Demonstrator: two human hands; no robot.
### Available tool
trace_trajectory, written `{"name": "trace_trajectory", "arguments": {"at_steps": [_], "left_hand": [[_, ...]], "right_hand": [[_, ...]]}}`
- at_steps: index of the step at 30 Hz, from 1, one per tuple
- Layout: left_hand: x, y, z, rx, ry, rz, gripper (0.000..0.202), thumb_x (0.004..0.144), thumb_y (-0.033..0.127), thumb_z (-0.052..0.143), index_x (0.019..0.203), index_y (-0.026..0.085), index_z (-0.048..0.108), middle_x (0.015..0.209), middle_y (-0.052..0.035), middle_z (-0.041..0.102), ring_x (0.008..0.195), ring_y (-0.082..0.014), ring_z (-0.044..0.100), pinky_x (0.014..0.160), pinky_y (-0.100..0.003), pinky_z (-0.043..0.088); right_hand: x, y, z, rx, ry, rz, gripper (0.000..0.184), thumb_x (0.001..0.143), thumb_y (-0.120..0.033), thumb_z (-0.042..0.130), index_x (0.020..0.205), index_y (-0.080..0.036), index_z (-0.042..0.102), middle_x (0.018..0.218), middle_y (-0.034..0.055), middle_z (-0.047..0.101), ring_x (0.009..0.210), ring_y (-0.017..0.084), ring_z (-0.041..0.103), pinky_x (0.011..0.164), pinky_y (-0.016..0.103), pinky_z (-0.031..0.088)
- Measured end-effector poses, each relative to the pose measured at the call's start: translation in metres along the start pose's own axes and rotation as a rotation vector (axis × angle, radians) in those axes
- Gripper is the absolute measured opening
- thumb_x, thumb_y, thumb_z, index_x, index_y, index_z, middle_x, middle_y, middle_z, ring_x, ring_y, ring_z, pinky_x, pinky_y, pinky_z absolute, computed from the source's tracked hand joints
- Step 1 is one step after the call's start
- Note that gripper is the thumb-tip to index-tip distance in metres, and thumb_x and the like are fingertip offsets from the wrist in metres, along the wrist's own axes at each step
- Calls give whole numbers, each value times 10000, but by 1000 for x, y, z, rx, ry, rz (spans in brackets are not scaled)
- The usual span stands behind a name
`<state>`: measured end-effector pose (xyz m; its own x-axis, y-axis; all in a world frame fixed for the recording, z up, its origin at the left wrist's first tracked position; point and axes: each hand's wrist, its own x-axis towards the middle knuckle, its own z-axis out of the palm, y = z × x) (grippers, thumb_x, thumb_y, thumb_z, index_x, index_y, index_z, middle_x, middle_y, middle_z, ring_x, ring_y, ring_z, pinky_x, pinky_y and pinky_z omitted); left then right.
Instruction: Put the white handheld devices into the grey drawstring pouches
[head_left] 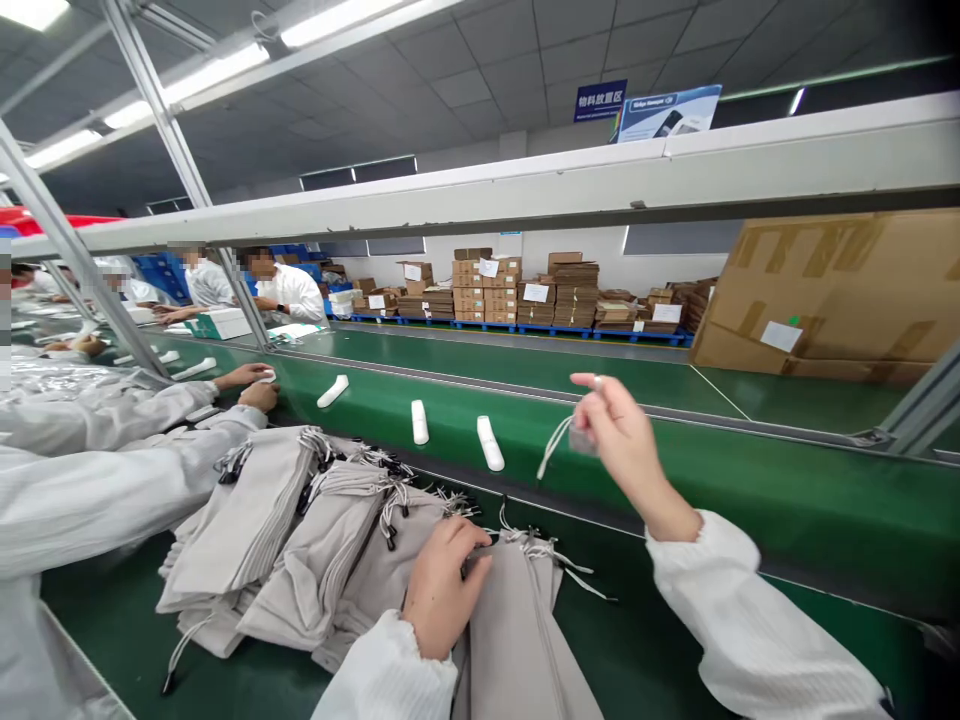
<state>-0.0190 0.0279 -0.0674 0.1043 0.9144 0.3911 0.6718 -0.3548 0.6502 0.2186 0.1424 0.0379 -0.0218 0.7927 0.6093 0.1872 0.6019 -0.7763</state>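
The person wears white clothes. The left sleeve (382, 672) and the right sleeve (750, 620) are soft and puffy, with thin lines going along the cloth. Each sleeve ends in a snug, stretchy cuff. The left hand (442, 590) and the right hand (622, 440) are bare.
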Motion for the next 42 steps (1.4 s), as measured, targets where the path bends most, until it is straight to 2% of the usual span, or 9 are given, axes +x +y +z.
{"name": "trace_trajectory", "arguments": {"at_steps": [5, 9, 12, 19, 26, 31, 34, 38, 42], "left_hand": [[-4, -1, 6, 118, -21, -26, 274, 739, 11, 560, 909, 207, 648, 964, -59, 647, 966, -260, 592, 846, -410, 476], [-7, -2, 10, 191, -8, -99, 275, 708, 3, 582, 886, 206, 630, 976, -52, 635, 976, -260, 564, 846, -405, 428], [-9, -3, 12, 223, -7, -114, 222, 705, -14, 578, 779, 196, 570, 897, -22, 611, 920, -222, 539, 822, -373, 384], [-11, -7, 15, 212, -8, -32, 231, 699, -34, 574, 740, 186, 521, 835, -1, 596, 866, -180, 494, 848, -366, 340], [-10, 6, -2, 19, 16, 88, 236, 678, -18, 567, 760, 200, 531, 736, 22, 581, 845, -168, 523, 1008, -400, 307], [-9, 29, -9, -536, 45, -130, 130, 708, 150, 731, 720, 178, 605, 746, 4, 581, 741, -150, 505, 747, -294, 363], [-6, 37, -10, -790, 97, -129, 310, 649, 364, 877, 662, 158, 647, 768, -20, 564, 764, -161, 509, 738, -293, 370], [-4, 45, -12, -876, 288, -141, 409, 568, 463, 928, 622, 159, 660, 884, -48, 533, 865, -184, 521, 787, -298, 394], [-5, 51, -16, -862, 427, -194, 381, 557, 411, 939, 606, 155, 660, 915, -69, 573, 881, -186, 552, 749, -286, 399]], "right_hand": [[15, 71, 73, -647, -472, 89, 463, 994, -300, 444, 1440, -178, 425, 1283, 105, 635, 1086, 186, 637, 917, 296, 483], [12, 115, 122, -830, -617, 169, 468, 935, -249, 573, 1358, -58, 520, 1180, 230, 672, 1077, 317, 664, 893, 399, 498], [7, 132, 135, -941, -651, 173, 460, 925, -104, 516, 1377, -21, 506, 1100, 271, 676, 1034, 358, 674, 869, 453, 500], [-7, 139, 113, -969, -613, 20, 638, 877, 33, 343, 1495, -113, 400, 1243, 242, 569, 1185, 345, 580, 933, 449, 498], [-24, 87, 68, 109, -306, 288, 961, 821, -408, 682, 1566, -268, 92, 1422, 205, 426, 1019, 296, 689, 854, 440, 597], [-55, 26, 56, 377, -220, 393, 1018, 776, -547, 742, 1551, -347, 113, 1313, 183, 506, 837, 290, 741, 710, 445, 634], [-69, 5, 58, 392, -334, 407, 883, 818, -559, 694, 1526, -318, 226, 1283, 185, 579, 870, 297, 737, 699, 439, 632], [-78, 5, 54, 195, -652, 351, 462, 822, -590, 642, 1219, -356, 681, 1247, 145, 671, 1107, 356, 675, 794, 440, 618], [-89, 35, 48, 40, -627, 244, 324, 769, -520, 708, 1088, -480, 746, 956, 113, 743, 977, 357, 719, 619, 380, 619]]}}
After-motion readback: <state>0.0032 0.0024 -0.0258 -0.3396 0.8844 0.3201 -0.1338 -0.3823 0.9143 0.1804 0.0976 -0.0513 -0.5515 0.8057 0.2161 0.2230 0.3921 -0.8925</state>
